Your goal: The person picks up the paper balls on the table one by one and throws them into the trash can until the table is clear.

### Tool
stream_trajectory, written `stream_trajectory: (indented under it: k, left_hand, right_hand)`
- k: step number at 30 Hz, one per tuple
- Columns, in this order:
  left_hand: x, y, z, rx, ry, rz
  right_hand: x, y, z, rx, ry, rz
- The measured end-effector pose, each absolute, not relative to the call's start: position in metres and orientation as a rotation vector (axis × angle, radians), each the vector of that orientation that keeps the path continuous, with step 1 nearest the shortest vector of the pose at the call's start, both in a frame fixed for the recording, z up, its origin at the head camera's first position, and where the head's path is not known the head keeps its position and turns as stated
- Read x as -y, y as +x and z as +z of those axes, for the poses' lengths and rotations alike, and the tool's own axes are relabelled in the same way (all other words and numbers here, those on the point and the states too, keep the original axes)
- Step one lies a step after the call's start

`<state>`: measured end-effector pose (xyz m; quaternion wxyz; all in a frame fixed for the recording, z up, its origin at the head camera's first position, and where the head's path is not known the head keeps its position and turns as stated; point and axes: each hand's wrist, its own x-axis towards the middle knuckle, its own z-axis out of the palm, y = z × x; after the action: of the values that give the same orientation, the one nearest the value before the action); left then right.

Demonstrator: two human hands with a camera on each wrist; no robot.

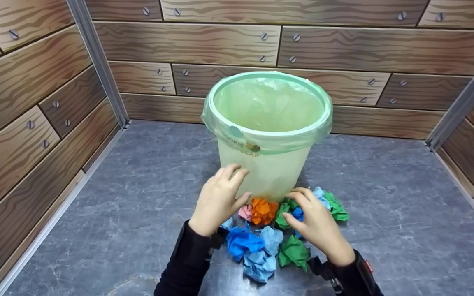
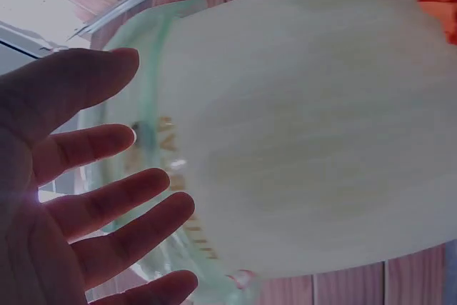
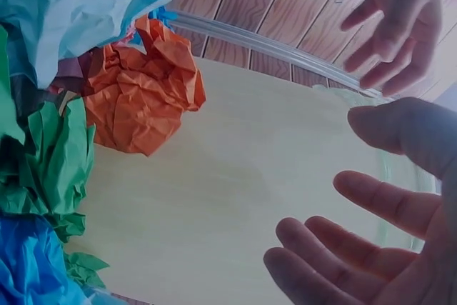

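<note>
Both hands hold nothing and hover in front of a pale green trash can. My left hand has its fingers spread before the can's left front, with the thumb toward the middle. Above the right part of the paper pile, my right hand has bent, parted fingers. Between the hands an orange crumpled paper ball lies against the can's base, beside a pink one. Nearer are a dark blue ball, a light blue ball and a green ball. My right hand partly hides other green and blue balls.
A translucent bag lines the can and folds over its rim. Another green ball lies right of the can. The grey marbled floor is bounded by wood-patterned walls behind and on both sides.
</note>
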<state>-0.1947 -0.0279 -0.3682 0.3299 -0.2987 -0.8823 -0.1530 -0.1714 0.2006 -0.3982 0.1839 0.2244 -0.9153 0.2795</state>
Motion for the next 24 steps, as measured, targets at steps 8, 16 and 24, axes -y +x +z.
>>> stream_trajectory:
  k: [8, 16, 24]
  left_hand:
    - [0.029, -0.199, -0.387, 2.342, -0.744, -0.392]
    - [0.032, -0.207, -0.396, 2.390, -0.713, -0.390]
    - [0.043, -0.226, -0.396, 2.492, -0.731, -0.406]
  right_hand:
    - [-0.200, -0.170, -0.398, 2.633, 0.595, 0.812]
    - [-0.199, -0.169, -0.399, 2.650, 0.590, 0.812]
    - [-0.197, -0.169, -0.399, 2.654, 0.601, 0.793]
